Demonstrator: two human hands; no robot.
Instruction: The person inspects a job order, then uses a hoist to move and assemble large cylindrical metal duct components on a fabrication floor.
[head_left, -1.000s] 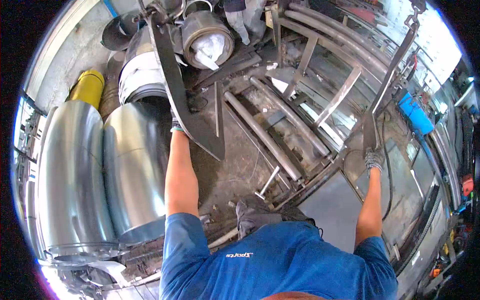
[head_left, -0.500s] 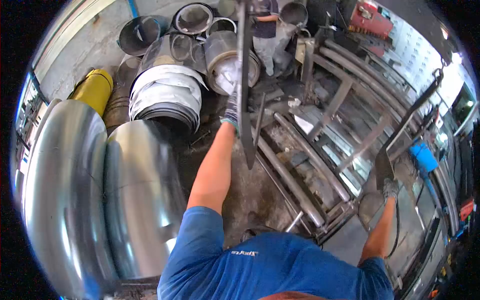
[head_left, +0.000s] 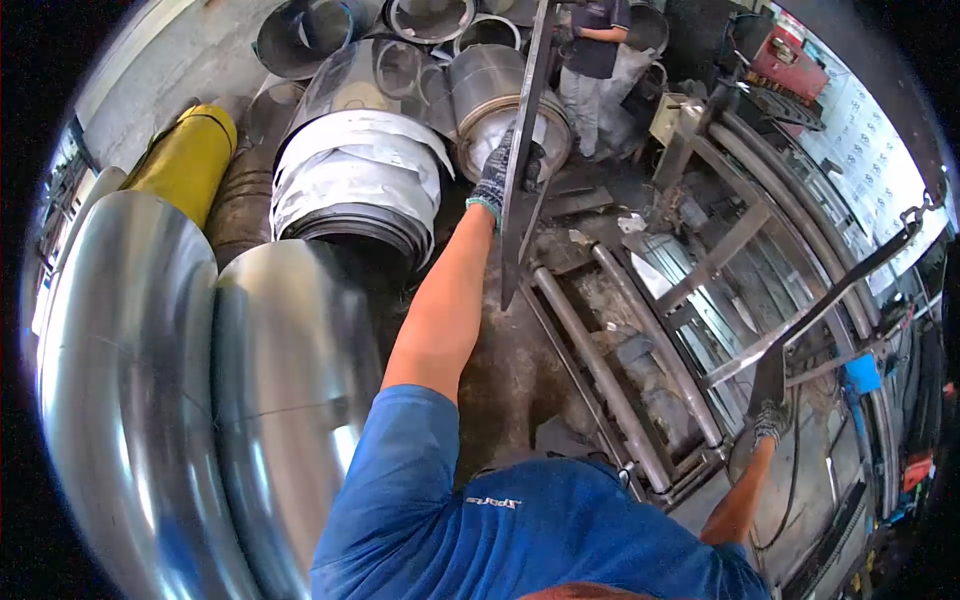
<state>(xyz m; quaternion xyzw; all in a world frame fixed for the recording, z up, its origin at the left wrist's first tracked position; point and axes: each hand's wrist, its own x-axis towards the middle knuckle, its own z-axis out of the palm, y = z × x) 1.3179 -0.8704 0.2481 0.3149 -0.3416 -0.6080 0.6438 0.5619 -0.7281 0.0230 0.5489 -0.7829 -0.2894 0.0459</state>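
Note:
My left hand, in a grey knit glove with dark fingers, is closed around a long flat steel bar that stands steeply in front of me. The bar's pointed lower end hangs over the floor. Out to the right, my gloved right hand grips the lower end of a dark flat metal piece. Its fingers are partly hidden. From this piece a slanting steel bar runs up to a chain. Whether the two bars join is out of view.
Shiny curved sheet-metal pieces stand at left, with a yellow roll and a white-wrapped roll behind. A steel pipe frame lies right of centre. Another person stands at the back. A cable hangs near my right hand.
The view has shifted, so the background sits further right. My left hand and its bar appear slightly higher and further right; my right hand appears lower. Both hands keep their hold.

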